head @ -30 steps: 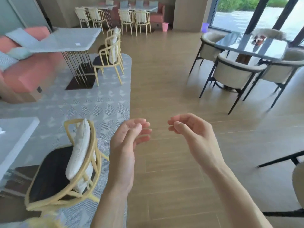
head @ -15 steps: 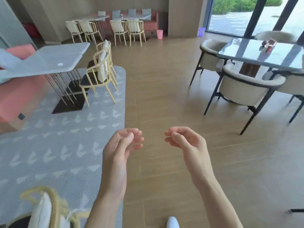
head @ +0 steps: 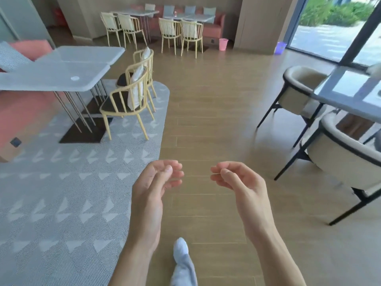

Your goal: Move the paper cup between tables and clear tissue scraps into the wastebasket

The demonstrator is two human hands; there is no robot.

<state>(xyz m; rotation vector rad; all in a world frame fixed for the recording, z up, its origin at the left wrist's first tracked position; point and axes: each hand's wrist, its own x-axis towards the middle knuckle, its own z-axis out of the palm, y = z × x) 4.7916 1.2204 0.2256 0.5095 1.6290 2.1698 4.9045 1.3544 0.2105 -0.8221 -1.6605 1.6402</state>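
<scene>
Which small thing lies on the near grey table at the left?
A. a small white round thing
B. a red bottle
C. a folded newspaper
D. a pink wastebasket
A: a small white round thing lies on the grey stone-look table; the pink plastic wastebasket stands far off on the floor.

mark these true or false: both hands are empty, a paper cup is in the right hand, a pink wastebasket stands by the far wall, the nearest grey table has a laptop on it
1. Both hands are empty: true; the left hand and right hand hold nothing.
2. A paper cup is in the right hand: false; it holds nothing.
3. A pink wastebasket stands by the far wall: true.
4. The nearest grey table has a laptop on it: false; only a small white round thing lies there.
</scene>
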